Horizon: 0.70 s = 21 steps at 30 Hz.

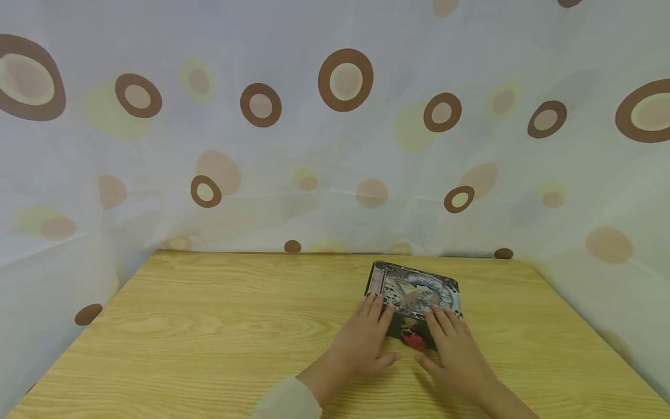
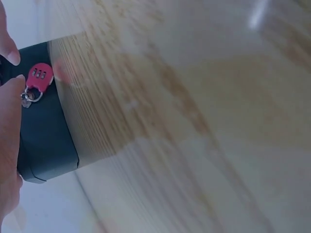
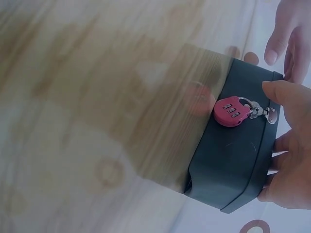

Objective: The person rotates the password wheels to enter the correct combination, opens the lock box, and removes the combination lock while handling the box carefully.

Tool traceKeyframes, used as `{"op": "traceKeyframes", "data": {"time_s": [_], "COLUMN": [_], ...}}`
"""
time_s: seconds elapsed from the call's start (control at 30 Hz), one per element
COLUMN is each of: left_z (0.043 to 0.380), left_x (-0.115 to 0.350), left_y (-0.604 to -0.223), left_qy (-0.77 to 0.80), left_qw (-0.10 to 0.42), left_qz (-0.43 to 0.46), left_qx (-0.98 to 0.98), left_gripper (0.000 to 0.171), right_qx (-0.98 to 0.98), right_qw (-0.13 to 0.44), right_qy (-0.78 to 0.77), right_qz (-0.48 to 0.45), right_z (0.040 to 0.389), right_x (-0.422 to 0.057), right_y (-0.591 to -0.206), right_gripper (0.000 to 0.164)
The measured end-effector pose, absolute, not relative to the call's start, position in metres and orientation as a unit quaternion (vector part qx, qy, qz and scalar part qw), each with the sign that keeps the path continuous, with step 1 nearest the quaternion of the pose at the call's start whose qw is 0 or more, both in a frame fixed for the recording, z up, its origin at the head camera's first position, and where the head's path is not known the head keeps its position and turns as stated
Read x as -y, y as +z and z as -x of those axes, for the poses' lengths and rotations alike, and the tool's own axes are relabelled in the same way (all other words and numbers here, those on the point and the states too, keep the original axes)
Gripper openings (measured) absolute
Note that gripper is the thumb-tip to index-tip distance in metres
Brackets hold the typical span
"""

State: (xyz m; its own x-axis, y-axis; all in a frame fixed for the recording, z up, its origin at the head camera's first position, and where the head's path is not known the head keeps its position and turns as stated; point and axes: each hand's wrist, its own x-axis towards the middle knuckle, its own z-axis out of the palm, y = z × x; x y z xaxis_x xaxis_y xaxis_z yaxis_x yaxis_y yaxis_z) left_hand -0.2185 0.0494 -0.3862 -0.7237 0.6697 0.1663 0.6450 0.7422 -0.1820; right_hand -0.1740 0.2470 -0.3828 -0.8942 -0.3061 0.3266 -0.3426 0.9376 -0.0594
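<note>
A dark tin box (image 1: 421,286) with an ornate printed lid lies slightly turned on the table. From the metal clasp on its front hangs a pink combination padlock (image 3: 228,111), its number dials visible in both wrist views. My left hand (image 1: 363,340) rests its extended fingers on the lid's left front edge, the thumb out in front of the box. On the lid's right front part lie the fingers of my right hand (image 1: 455,349). The lid looks closed, and the padlock's ring passes through the clasp in the right wrist view.
The box stands on a wood-grain table (image 1: 209,326), right of the middle. A pale curtain (image 1: 303,145) with brown and yellow circles hangs behind the table and along both sides.
</note>
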Motion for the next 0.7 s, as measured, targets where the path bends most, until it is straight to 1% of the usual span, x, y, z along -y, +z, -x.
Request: {"op": "traceKeyframes", "data": {"time_s": [0.3,0.7], "left_z": [0.219,0.216], "left_x": [-0.044,-0.037], "left_y": [-0.390,-0.391], "left_qy": [0.058,0.074], "left_qw": [0.134,0.156], "left_qz": [0.352,0.343], "left_qx": [0.924,0.923], "left_gripper": [0.078,0.078], "right_qx": [0.969,0.968], "right_qw": [0.165,0.157], "right_qy": [0.065,0.074], "right_qz": [-0.175,-0.181], "right_z": [0.176,0.179], "right_x": [-0.241,-0.235], "right_y": [-0.383,-0.384], "right_gripper": [0.075,0.076]}}
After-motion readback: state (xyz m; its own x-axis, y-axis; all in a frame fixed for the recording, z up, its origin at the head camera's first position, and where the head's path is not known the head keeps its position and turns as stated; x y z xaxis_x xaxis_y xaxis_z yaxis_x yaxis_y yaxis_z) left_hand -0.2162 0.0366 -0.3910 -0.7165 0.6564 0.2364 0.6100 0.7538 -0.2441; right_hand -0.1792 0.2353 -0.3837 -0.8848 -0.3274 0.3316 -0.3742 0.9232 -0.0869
